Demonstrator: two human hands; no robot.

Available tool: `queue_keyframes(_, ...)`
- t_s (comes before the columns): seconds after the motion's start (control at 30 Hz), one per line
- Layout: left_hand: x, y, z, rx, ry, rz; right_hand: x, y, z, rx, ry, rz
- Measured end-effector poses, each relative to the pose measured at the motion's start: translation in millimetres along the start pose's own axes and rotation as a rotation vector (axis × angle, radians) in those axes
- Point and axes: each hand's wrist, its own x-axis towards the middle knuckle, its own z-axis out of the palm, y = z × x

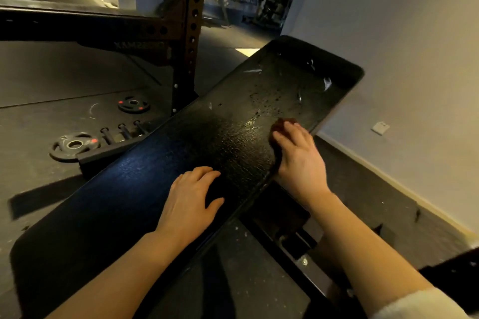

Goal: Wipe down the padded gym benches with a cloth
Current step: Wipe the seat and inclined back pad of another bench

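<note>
Both hands flat on the bench point(181, 142): left hand point(190, 201) bare, right hand point(298, 155) mostly hiding a dark cloth point(281, 123).

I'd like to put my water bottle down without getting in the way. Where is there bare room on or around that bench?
The bench pad is bare left of the left hand. Its far end, beyond the right hand pressing the cloth, is wet. The floor left of the bench is crowded with weight plates and the rack post.
</note>
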Motion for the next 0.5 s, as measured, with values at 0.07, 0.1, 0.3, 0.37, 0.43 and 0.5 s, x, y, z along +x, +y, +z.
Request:
queue_keyframes(0.07,11,10,2,-0.015,0.007,0.030,8,5,-1,0.028,0.054,0.139)
queue_keyframes(0.1,16,15,4,-0.020,0.007,0.046,4,-3,2,0.032,0.048,0.151)
queue_keyframes(0.3,38,25,9,0.039,-0.002,0.060,-35,-33,11,0.098,-0.205,-0.369)
queue_keyframes(0.37,41,20,7,0.066,-0.036,0.059,-8,-10,5,0.089,-0.112,-0.284)
queue_keyframes(0.43,42,16,4,0.088,-0.070,0.067,22,11,-3,0.055,-0.035,-0.044)
queue_keyframes(0.5,44,16,3,0.104,-0.081,0.065,41,11,-6,0.050,-0.014,0.110)
